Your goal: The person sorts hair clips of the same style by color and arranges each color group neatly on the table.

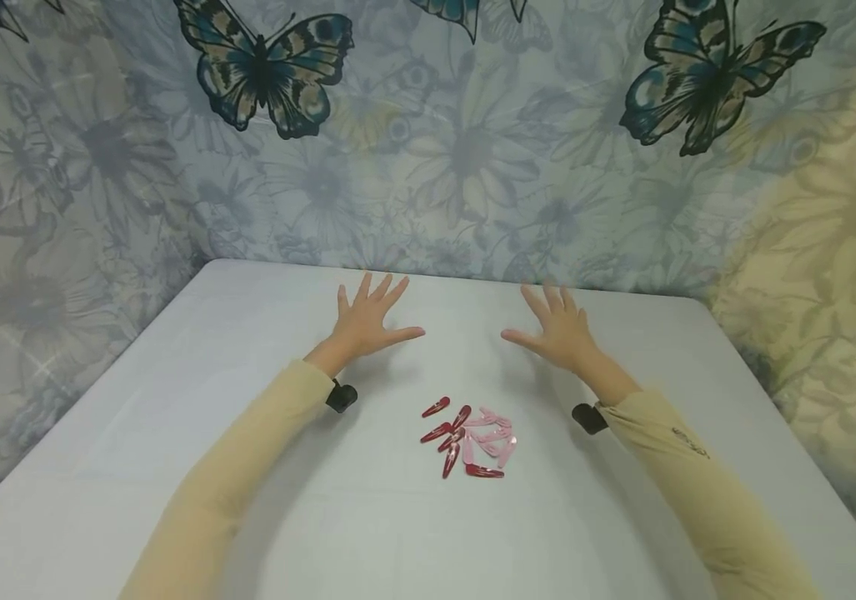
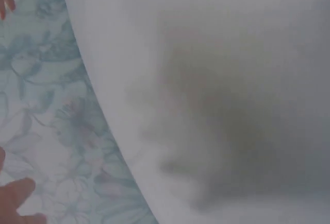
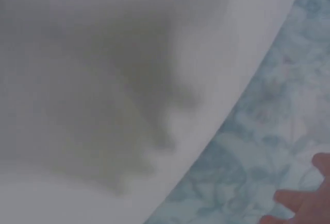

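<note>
In the head view both hands hover spread and flat above a white table (image 1: 247, 467), palms down. My left hand (image 1: 367, 321) and my right hand (image 1: 557, 332) hold nothing, fingers straight and splayed. Between and nearer than the hands lies a small heap of snap hair clips: several dark red clips (image 1: 446, 433) on the left and several pale pink clips (image 1: 493, 435) on the right. Each wrist view shows only blurred white tabletop (image 2: 216, 105) (image 3: 103, 80), with fingertips (image 2: 18, 193) (image 3: 304, 195) at the frame edge.
A butterfly and flower patterned cloth (image 1: 428, 150) hangs behind and around the table. The table's far edge (image 1: 443, 275) runs just beyond the fingertips. Cream sleeves (image 1: 240, 475) cover both forearms, with a dark wrist mount (image 1: 341, 397) on each.
</note>
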Available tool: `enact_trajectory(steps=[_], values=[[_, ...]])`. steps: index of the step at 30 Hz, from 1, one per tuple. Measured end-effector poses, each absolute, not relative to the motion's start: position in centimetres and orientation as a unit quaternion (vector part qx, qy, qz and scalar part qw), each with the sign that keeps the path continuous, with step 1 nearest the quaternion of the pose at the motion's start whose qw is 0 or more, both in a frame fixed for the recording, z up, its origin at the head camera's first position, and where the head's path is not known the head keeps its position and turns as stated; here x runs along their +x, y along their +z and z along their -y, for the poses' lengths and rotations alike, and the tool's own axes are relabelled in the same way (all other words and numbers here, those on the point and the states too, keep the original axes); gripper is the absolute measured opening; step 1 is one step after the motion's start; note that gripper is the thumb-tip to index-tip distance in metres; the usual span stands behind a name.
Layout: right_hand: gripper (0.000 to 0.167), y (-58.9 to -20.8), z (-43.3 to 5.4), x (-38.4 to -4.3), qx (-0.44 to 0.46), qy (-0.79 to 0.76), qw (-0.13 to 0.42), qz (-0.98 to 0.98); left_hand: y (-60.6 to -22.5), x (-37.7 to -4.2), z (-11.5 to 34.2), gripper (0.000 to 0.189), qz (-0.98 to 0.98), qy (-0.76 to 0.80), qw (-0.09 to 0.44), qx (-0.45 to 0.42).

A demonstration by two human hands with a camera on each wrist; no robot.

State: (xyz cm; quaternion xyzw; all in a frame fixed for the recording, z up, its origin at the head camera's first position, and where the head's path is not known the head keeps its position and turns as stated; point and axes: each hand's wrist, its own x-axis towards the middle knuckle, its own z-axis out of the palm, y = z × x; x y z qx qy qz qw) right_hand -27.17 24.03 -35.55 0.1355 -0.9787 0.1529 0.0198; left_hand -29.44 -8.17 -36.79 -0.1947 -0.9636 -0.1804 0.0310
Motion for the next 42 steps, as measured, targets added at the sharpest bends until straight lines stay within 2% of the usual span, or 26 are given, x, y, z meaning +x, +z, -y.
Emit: enact_trajectory(steps=[5, 10, 14, 21, 29, 37, 42], values=[[0.087, -36.3, -22.9, -24.2, 0.138, 0.207, 0.072, 0.966, -37.1, -27.4, 7.7, 0.063, 0.921, -0.265, 0.117, -0.261], [0.085, -36.5, -21.7, -22.3, 0.125, 0.262, 0.11, 0.951, -38.2, -25.6, 7.6, 0.06, 0.871, -0.356, 0.123, -0.315], [0.081, -36.9, -21.0, -21.3, 0.1, 0.326, 0.101, 0.935, -39.6, -24.3, 7.6, 0.05, 0.84, -0.404, 0.122, -0.341], [0.071, -37.7, -19.6, -19.6, 0.083, 0.397, 0.053, 0.912, -41.1, -23.0, 6.9, 0.04, 0.803, -0.501, 0.074, -0.315], [0.049, -39.0, -17.8, -18.9, 0.09, 0.437, -0.003, 0.895, -41.5, -23.3, 6.1, 0.033, 0.811, -0.49, 0.019, -0.319], [0.038, -39.7, -17.1, -18.7, 0.112, 0.43, 0.007, 0.896, -42.4, -23.8, 5.5, 0.029, 0.82, -0.463, -0.032, -0.336], [0.033, -40.4, -16.7, -18.4, 0.117, 0.439, -0.027, 0.89, -43.6, -23.9, 5.3, 0.027, 0.816, -0.467, -0.049, -0.337]])
